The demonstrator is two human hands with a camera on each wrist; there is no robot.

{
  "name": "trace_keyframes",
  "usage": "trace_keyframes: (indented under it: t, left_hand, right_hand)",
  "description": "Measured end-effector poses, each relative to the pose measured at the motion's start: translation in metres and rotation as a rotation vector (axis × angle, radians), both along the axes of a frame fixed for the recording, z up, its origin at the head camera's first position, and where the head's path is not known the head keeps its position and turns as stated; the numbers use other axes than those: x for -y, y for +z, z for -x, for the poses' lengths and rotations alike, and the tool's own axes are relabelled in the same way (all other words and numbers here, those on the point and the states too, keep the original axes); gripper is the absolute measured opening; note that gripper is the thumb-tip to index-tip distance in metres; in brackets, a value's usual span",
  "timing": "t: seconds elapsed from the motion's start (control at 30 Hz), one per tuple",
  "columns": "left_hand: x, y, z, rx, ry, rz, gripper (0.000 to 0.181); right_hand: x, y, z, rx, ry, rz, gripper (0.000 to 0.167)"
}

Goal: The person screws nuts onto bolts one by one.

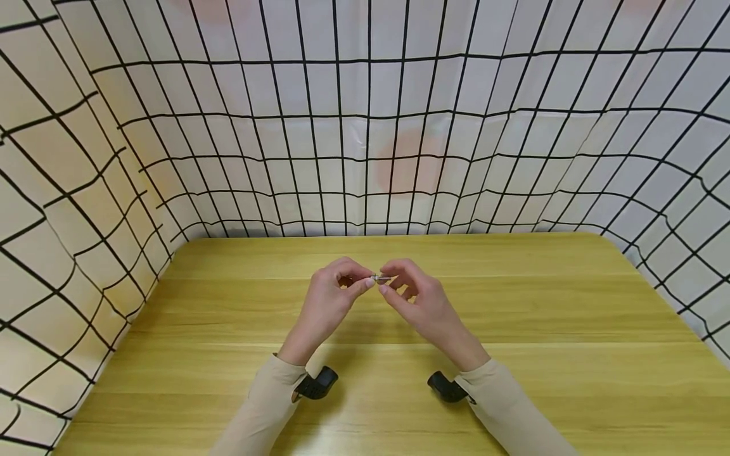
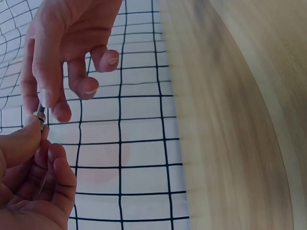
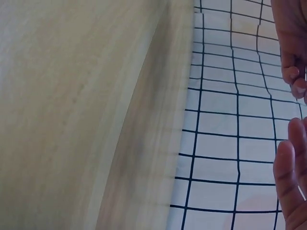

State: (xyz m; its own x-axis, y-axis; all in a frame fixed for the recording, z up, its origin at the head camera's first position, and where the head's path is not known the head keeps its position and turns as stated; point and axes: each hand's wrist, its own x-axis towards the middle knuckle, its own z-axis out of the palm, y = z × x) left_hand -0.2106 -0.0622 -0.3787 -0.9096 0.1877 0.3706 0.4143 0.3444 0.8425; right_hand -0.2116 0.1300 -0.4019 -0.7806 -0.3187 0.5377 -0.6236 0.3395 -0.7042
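Over the middle of the table, a slim metal rod with a wider collar [image 1: 376, 278], bolt-like but too small to name surely, lies between the two hands. The left hand [image 1: 333, 292] pinches it at the collar with thumb and index finger. From the other side, the right hand [image 1: 419, 296] brings thumb and index finger to the rod's thin end; its other fingers are loosely bent. In the left wrist view the collar [image 2: 40, 115] shows just above the left thumb, with the right fingertips close against the rod. The right wrist view cuts off both hands and does not show the rod.
A wooden table [image 1: 228, 354] spreads beneath both hands. White cloth with a black grid [image 1: 353, 139] stands behind it and along both sides. Each sleeve cuff carries a black wrist device [image 1: 319, 383].
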Motion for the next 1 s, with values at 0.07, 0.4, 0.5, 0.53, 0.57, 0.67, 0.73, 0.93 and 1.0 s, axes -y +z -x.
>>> trace_keyframes:
  t: [0.07, 0.4, 0.5, 0.53, 0.57, 0.67, 0.73, 0.93, 1.0]
  left_hand:
    - [-0.0001, -0.0002, 0.0002, 0.004, -0.005, -0.002, 0.003]
    - [-0.0033, -0.0028, -0.0008, 0.010, -0.014, -0.001, 0.004]
    - [-0.0035, -0.0027, -0.0003, 0.002, -0.019, -0.009, 0.004]
    - [-0.0036, -0.0027, -0.0001, -0.001, -0.021, -0.011, 0.004]
    - [-0.0036, -0.0027, 0.0001, -0.001, -0.023, -0.013, 0.004]
    - [-0.0039, -0.0023, -0.0001, -0.004, -0.025, -0.011, 0.004]
    - [-0.0042, -0.0020, -0.0007, -0.005, -0.024, -0.007, 0.004]
    - [-0.0054, -0.0025, -0.0022, 0.002, -0.026, 0.006, 0.004]
    - [-0.0057, -0.0030, -0.0022, 0.000, -0.025, 0.009, 0.004]
  right_hand:
    - [0.0006, -0.0009, 0.0009, -0.023, 0.009, 0.007, 0.022]
    - [0.0011, -0.0032, 0.0015, -0.036, 0.003, 0.003, 0.019]
    - [0.0012, -0.0023, 0.0008, -0.037, -0.003, -0.010, 0.017]
    - [0.0014, -0.0024, 0.0009, -0.035, -0.005, -0.013, 0.016]
    - [0.0015, -0.0022, 0.0009, -0.033, -0.006, -0.016, 0.015]
    - [0.0015, -0.0023, 0.0012, -0.021, 0.000, -0.018, 0.012]
    - [0.0017, -0.0027, 0.0015, -0.011, 0.005, -0.016, 0.009]
    - [0.0019, -0.0034, 0.0009, 0.034, 0.004, -0.011, 0.010]
    - [0.0014, -0.0035, 0.0008, 0.051, -0.005, -0.010, 0.012]
